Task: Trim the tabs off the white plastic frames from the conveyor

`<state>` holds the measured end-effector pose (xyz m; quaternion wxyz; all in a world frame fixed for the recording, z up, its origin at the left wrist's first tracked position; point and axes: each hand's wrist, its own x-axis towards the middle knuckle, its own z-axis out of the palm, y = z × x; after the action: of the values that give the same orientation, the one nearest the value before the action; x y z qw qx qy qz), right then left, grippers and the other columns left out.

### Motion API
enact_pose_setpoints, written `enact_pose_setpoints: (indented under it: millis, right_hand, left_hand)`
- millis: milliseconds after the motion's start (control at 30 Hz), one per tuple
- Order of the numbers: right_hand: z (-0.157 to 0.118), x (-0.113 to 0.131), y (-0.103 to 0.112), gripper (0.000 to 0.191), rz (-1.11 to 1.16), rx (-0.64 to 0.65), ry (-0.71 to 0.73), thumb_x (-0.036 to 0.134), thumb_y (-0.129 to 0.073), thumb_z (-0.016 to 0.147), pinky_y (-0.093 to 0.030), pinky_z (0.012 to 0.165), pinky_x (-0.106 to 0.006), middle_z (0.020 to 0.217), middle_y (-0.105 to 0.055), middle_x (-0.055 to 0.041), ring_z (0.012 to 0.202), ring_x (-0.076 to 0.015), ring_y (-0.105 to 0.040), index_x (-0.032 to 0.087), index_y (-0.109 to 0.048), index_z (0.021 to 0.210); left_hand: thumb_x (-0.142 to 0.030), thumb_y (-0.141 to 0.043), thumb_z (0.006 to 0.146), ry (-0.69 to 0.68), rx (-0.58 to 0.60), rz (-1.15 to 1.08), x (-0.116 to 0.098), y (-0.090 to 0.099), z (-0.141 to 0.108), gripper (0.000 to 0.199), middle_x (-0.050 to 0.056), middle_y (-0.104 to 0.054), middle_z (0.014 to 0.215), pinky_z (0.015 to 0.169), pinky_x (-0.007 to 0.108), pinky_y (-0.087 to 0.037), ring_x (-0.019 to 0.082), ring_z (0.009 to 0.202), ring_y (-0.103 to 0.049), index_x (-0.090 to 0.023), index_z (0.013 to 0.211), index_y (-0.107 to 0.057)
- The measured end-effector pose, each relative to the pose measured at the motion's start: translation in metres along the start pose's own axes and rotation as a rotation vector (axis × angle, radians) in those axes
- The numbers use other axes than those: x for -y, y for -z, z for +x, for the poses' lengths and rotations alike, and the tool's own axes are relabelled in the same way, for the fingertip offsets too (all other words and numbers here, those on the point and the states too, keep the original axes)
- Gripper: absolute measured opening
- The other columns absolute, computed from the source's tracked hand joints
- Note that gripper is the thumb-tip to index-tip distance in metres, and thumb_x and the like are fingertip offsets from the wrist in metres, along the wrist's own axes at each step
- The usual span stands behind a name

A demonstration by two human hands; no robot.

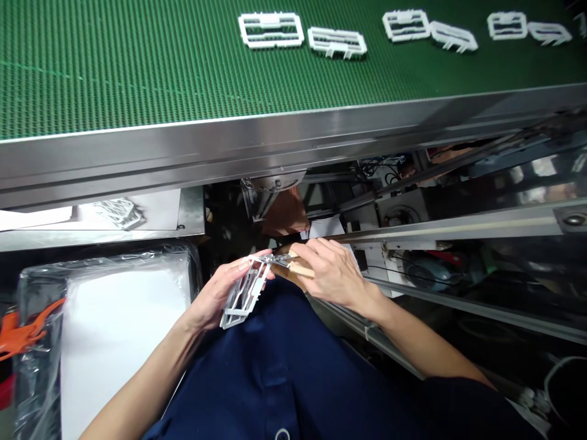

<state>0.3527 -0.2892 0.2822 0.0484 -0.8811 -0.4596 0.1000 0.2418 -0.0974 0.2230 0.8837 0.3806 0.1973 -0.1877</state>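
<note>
Left hand (pixel 215 296) pinches a white plastic frame (pixel 244 292); right hand (pixel 332 272) closes around wooden-handled cutters (pixel 300 267) at its edge, below a green conveyor belt (pixel 137 61).

The left hand (pixel 220 299) holds a white plastic frame (pixel 245 293), and the right hand (pixel 332 272) holds a tool with a wood handle (pixel 300 269). They are close together, just above the person's dark blue shirt (pixel 284 366). A long steel edge (pixel 257 143) of the green belt (pixel 137 67) stands in front of them, so a hand must go up and over it to get to the belt. More white frames (pixel 270 30) sit in a row at the top of the belt. A white stack in clear plastic (pixel 123 330) is just beside the left arm (pixel 142 385). On the right, a steel rail (pixel 458 229) and machine parts (pixel 398 214) block the way under the belt.
</note>
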Motion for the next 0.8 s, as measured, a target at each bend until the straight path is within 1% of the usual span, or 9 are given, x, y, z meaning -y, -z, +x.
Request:
enact_pose_setpoints:
  millis: [133,300,500,567,633,700,733,767,800]
  right_hand:
    - [0.001,-0.001,0.002,0.024,-0.039,-0.005,0.020,0.035,-0.043,0.091,-0.030,0.072,-0.028,0.082,-0.057,-0.0032,0.077,-0.0158,-0.049,0.020,-0.058,0.103]
    - [0.001,-0.002,0.005,0.023,-0.104,-0.025,0.034,0.034,-0.042,0.092,-0.028,0.068,-0.029,0.078,-0.056,-0.0025,0.074,-0.0151,-0.048,0.020,-0.059,0.098]
    - [0.002,-0.005,0.006,0.024,-0.138,-0.056,0.071,0.034,-0.041,0.092,-0.028,0.066,-0.030,0.075,-0.054,-0.0030,0.070,-0.0150,-0.046,0.019,-0.059,0.095]
    - [0.006,-0.009,0.004,0.025,-0.137,-0.068,0.059,0.035,-0.041,0.092,-0.028,0.065,-0.030,0.075,-0.055,-0.0035,0.071,-0.0151,-0.046,0.019,-0.059,0.095]
    - [0.007,-0.010,0.004,0.023,-0.133,-0.080,0.034,0.034,-0.044,0.090,-0.028,0.064,-0.030,0.076,-0.056,-0.0038,0.071,-0.0153,-0.048,0.019,-0.060,0.094]
    - [0.002,-0.006,0.005,0.017,-0.117,-0.084,0.018,0.033,-0.047,0.087,-0.029,0.061,-0.029,0.078,-0.058,-0.0032,0.071,-0.0150,-0.049,0.022,-0.061,0.089]
    - [-0.001,-0.003,0.005,0.014,-0.106,-0.079,0.014,0.032,-0.049,0.086,-0.030,0.060,-0.028,0.078,-0.059,-0.0020,0.071,-0.0144,-0.050,0.023,-0.061,0.085]
    - [-0.004,-0.001,0.002,0.013,-0.092,-0.080,-0.013,0.033,-0.051,0.084,-0.031,0.058,-0.027,0.077,-0.060,-0.0004,0.068,-0.0135,-0.051,0.024,-0.061,0.083]
    - [-0.006,0.000,-0.004,0.017,-0.071,-0.082,-0.079,0.040,-0.054,0.081,-0.033,0.056,-0.025,0.074,-0.060,0.0009,0.065,-0.0124,-0.051,0.025,-0.061,0.084]
  left_hand:
    - [-0.039,-0.056,0.087,0.006,-0.010,0.010,-0.001,0.000,0.000,0.043,0.009,-0.066,0.094,0.058,0.021,-0.043,0.014,0.069,-0.055,-0.020,0.124,-0.059]
    - [-0.040,-0.058,0.086,0.024,-0.019,0.015,-0.004,-0.003,0.001,0.042,0.009,-0.066,0.093,0.055,0.019,-0.042,0.013,0.067,-0.054,-0.019,0.122,-0.060]
    - [-0.040,-0.058,0.086,0.061,-0.052,-0.038,-0.007,-0.008,0.003,0.044,0.008,-0.067,0.092,0.049,0.018,-0.041,0.011,0.061,-0.054,-0.019,0.125,-0.058]
    - [-0.041,-0.060,0.084,0.076,-0.070,-0.045,-0.005,-0.007,0.003,0.045,0.008,-0.067,0.092,0.050,0.018,-0.043,0.012,0.062,-0.055,-0.019,0.124,-0.058]
    - [-0.044,-0.063,0.081,0.109,-0.110,-0.049,-0.006,-0.009,0.005,0.047,0.007,-0.067,0.092,0.054,0.020,-0.046,0.014,0.067,-0.058,-0.022,0.123,-0.058]
    - [-0.047,-0.065,0.078,0.181,-0.129,-0.030,-0.013,-0.017,0.011,0.048,0.005,-0.068,0.093,0.058,0.024,-0.049,0.018,0.074,-0.060,-0.028,0.122,-0.059]
    - [-0.050,-0.065,0.077,0.253,-0.105,0.008,-0.020,-0.023,0.018,0.046,0.004,-0.067,0.093,0.059,0.027,-0.050,0.020,0.078,-0.061,-0.033,0.119,-0.059]
    - [-0.049,-0.064,0.078,0.279,-0.020,0.067,-0.029,-0.031,0.028,0.043,0.004,-0.066,0.095,0.059,0.031,-0.052,0.023,0.081,-0.061,-0.033,0.118,-0.059]
    - [-0.047,-0.061,0.081,0.287,0.088,0.134,-0.040,-0.041,0.041,0.039,0.006,-0.065,0.100,0.062,0.035,-0.053,0.025,0.086,-0.061,-0.031,0.117,-0.059]
